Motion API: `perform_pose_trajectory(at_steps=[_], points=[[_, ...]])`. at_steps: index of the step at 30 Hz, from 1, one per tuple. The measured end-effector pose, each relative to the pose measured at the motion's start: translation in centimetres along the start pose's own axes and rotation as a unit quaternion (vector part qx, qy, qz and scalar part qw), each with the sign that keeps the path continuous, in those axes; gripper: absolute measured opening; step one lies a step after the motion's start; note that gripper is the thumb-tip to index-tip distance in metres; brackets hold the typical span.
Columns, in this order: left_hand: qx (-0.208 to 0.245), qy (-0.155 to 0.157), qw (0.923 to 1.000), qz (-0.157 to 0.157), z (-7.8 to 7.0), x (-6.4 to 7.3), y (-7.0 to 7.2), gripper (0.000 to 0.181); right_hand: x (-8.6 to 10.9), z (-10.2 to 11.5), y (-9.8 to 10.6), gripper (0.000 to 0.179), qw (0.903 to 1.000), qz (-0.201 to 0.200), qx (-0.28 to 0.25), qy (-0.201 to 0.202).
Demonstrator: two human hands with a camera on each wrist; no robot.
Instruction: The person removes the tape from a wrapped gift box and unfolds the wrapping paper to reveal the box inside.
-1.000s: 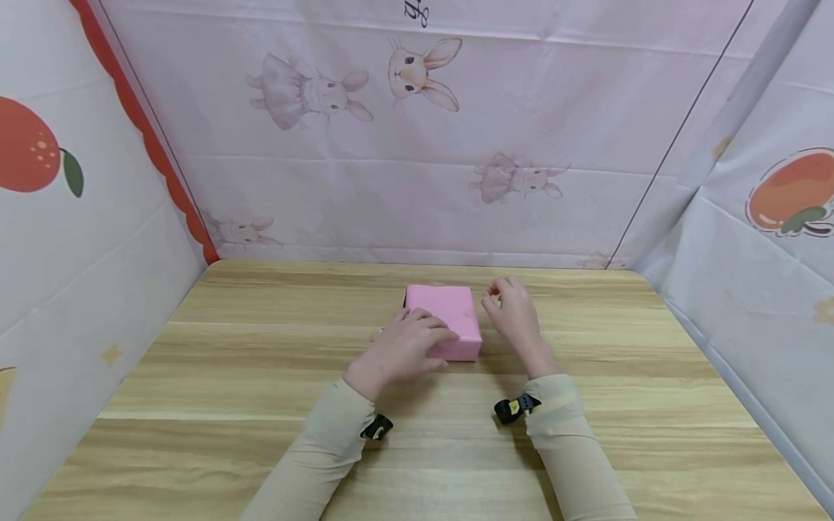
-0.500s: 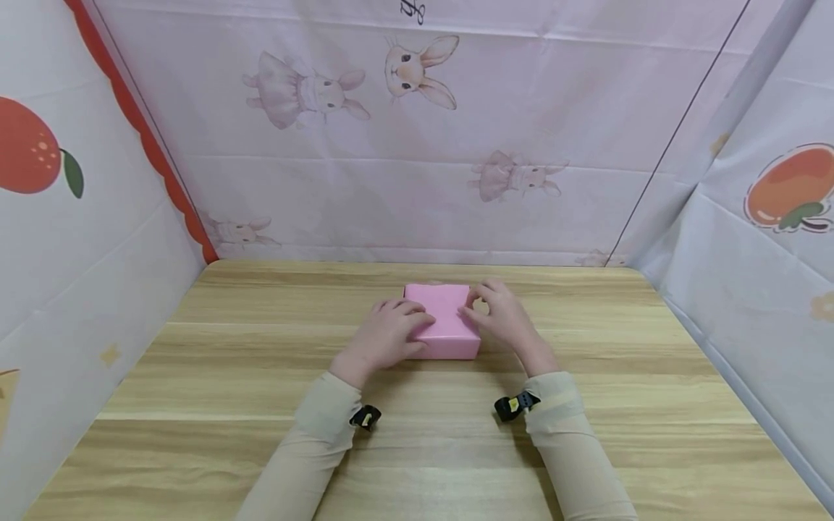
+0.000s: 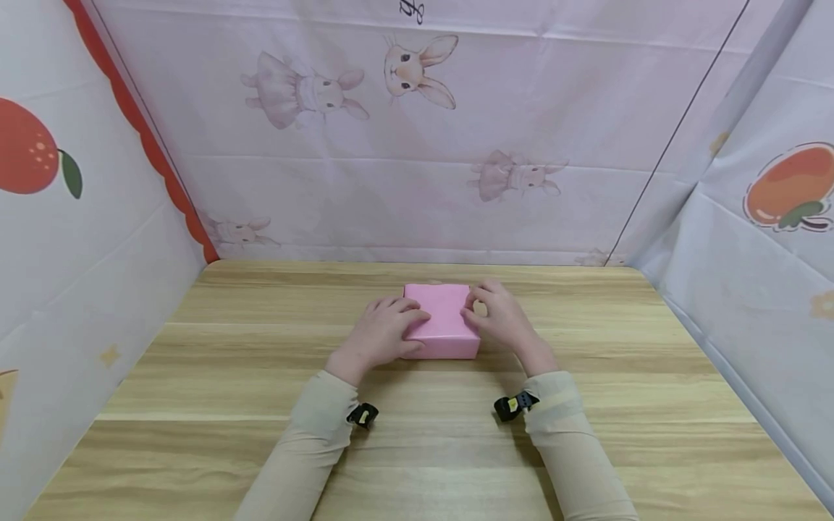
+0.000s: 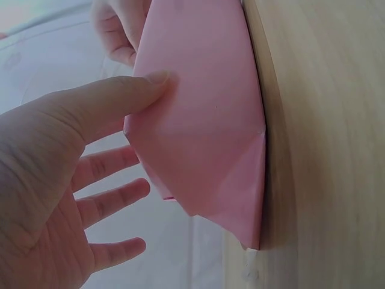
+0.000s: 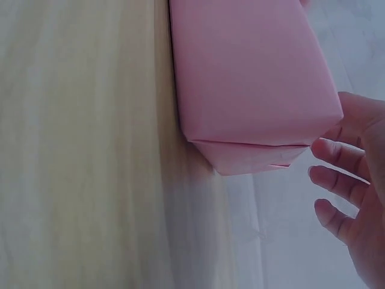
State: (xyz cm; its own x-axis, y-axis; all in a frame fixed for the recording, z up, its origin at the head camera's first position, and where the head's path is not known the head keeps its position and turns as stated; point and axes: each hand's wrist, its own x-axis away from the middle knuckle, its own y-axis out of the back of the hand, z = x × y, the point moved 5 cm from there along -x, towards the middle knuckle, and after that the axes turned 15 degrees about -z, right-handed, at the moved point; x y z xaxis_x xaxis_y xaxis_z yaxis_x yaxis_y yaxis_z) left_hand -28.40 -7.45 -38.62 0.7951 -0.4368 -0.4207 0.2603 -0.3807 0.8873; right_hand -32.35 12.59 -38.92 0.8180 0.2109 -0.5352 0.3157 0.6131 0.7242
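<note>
A pink paper-wrapped box (image 3: 443,318) sits on the wooden table. My left hand (image 3: 378,333) is at its left end, with the thumb (image 4: 129,99) laid against the front face and the index finger over the top. The other left fingers (image 4: 117,201) spread out straight beside the box. In the left wrist view, a creased paper flap (image 4: 207,186) juts from that end. My right hand (image 3: 504,318) touches the top right edge with bent thumb and index finger; whether they pinch paper is unclear. The folded right end (image 5: 246,158) shows in the right wrist view.
The wooden table (image 3: 247,391) extends around the box. Behind it hangs a pale pink cloth (image 3: 417,188) with printed rabbits. White printed cloths stand on the left (image 3: 78,275) and right (image 3: 756,289).
My right hand has come left from beside the box onto its top right edge. My left hand has shifted left and slightly away, off the middle of the top toward the left end.
</note>
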Motion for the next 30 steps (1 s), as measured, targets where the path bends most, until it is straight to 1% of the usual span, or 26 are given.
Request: perform_pose_trajectory(at_steps=[10, 14, 19, 24, 27, 30], points=[[-0.001, 0.006, 1.0000, 0.001, 0.0, 0.1, 0.0, 0.049, -0.1, 0.5, -0.3, 0.009, 0.9994, -0.007, 0.015, 0.031], [0.000, 0.008, 1.0000, 0.005, 0.0, 0.0, 0.0, 0.049, 0.0, 0.4, -0.2, 0.009, 0.9995, -0.012, 0.019, 0.023], [0.001, 0.013, 0.9999, 0.010, -0.1, 0.0, 0.0, 0.050, 0.0, 0.0, 0.1, 0.010, 0.9991, -0.033, 0.024, 0.010], [0.001, 0.015, 0.9998, 0.010, 0.0, 0.0, 0.0, 0.049, -0.1, -0.5, 0.5, 0.012, 0.9975, -0.063, 0.029, 0.016], [0.002, 0.017, 0.9998, 0.011, 0.0, 0.0, 0.0, 0.049, -0.1, -0.7, 0.8, 0.014, 0.9968, -0.070, 0.035, 0.016], [0.003, 0.017, 0.9998, 0.010, 0.0, 0.0, 0.0, 0.049, -0.1, -1.0, 1.0, 0.012, 0.9964, -0.074, 0.040, 0.012]])
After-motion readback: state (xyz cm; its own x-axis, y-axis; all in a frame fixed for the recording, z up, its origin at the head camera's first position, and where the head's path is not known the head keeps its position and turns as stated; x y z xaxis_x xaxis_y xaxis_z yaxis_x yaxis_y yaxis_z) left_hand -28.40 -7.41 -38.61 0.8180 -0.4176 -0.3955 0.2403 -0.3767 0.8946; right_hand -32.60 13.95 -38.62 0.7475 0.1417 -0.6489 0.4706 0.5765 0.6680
